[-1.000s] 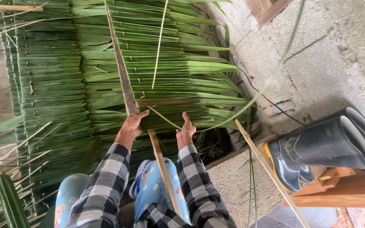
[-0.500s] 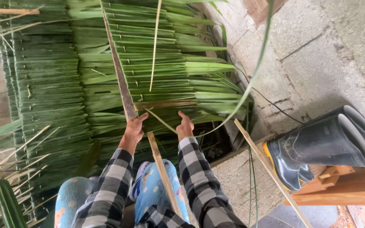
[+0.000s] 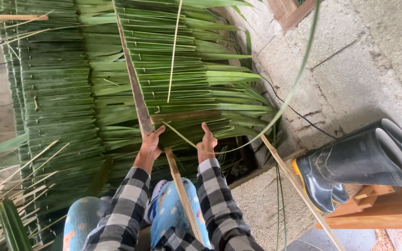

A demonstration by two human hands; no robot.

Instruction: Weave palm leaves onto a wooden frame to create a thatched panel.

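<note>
Beside a rough grey concrete wall (image 3: 350, 60), a person in black-and-white checked sleeves (image 3: 215, 204) works on a panel of folded green palm leaves (image 3: 182, 79) lying on a stack of similar panels (image 3: 52, 107). Left hand (image 3: 150, 145) grips the long brown wooden batten (image 3: 136, 88) at the panel's near edge; right hand (image 3: 206, 142) pinches a thin pale leaf strip (image 3: 182, 135) just beside it. Dark rubber boots (image 3: 354, 162) lie on their sides near a wooden bench (image 3: 387, 209).
</note>
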